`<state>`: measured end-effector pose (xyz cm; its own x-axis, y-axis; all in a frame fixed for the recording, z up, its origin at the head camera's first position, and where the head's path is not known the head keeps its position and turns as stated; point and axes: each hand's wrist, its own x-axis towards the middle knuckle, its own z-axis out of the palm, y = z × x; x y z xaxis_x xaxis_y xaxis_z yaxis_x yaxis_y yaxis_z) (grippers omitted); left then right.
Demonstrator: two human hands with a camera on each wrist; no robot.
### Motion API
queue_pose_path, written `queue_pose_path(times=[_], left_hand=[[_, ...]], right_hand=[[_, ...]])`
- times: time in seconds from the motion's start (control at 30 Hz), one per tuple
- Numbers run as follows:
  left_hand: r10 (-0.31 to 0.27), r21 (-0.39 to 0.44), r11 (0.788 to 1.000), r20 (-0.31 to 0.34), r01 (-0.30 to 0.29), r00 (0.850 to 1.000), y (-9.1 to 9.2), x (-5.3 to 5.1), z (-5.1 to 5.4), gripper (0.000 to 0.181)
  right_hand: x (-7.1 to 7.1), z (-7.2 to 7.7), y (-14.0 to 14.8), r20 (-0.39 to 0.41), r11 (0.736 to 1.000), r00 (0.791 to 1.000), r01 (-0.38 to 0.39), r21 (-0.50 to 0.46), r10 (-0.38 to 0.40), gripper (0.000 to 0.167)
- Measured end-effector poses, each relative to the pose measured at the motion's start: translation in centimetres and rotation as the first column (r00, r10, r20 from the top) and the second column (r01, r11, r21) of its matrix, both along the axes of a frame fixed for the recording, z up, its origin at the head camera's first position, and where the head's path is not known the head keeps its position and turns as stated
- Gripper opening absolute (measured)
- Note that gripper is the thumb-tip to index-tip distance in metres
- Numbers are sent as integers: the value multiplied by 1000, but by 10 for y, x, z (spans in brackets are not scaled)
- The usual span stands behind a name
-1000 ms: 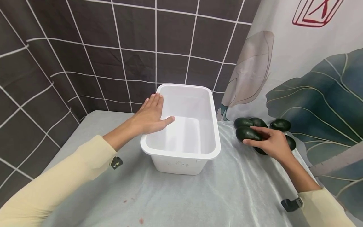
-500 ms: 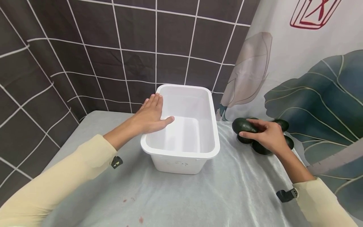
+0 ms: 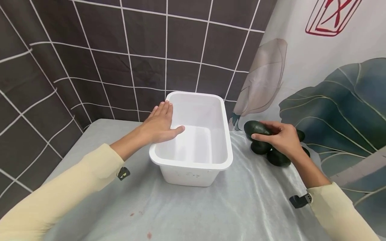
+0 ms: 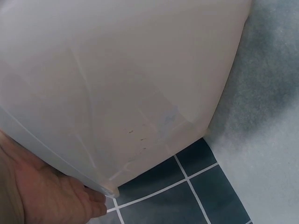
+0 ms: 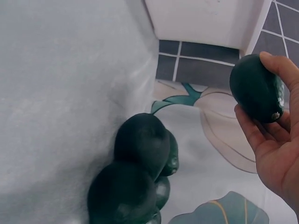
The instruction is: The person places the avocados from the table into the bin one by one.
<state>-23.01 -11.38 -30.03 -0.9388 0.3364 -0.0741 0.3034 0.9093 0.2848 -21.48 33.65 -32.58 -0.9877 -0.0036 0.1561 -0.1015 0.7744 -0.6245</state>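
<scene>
A dark green avocado (image 3: 254,128) is held between the thumb and fingers of my right hand (image 3: 283,138), lifted over the pile. In the right wrist view the same avocado (image 5: 254,88) shows its stem end, well above the cloth. Several more avocados (image 3: 278,158) lie beneath and behind that hand, partly hidden by it. My left hand (image 3: 158,124) rests flat on the left rim of a white plastic tub (image 3: 190,165), fingers straight and thumb reaching over the inside. From the left wrist view, the tub's outer wall (image 4: 140,84) fills most of the picture beside the hand (image 4: 56,196).
A grey cloth (image 3: 211,214) covers the table, with small reddish spots near the front. Behind stands a dark hanging with a white grid (image 3: 144,36). To the right hangs a pale curtain (image 3: 304,67) printed with large leaves, close behind the avocados.
My right hand has lifted the avocado off the pile and moved it slightly left and up, uncovering more avocados below. The left hand and the tub have stayed in place.
</scene>
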Motion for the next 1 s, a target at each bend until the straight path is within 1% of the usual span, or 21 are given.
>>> queue_pose_path(times=[0.17,0.47,0.67,0.73,1.0], left_hand=[[6,6,1000,3,-6,1000,-3,2,-1,108],[-11,4,1000,2,11,1000,-2,0,-1,108],[-20,6,1000,3,20,1000,-2,1,-3,107],[-24,7,1000,1,24,1000,-2,0,-3,107],[-25,8,1000,-3,25,1000,-3,-1,-1,108]], right_hand=[[-5,5,-7,7,1000,1000,5,6,-5,79],[-13,13,-13,-25,1000,1000,-4,-20,3,73],[-20,18,-19,-47,1000,998,-30,1,30,71],[-22,20,-22,-45,999,998,-34,1,34,71],[-29,30,-35,-22,1000,1000,-12,-5,12,73]])
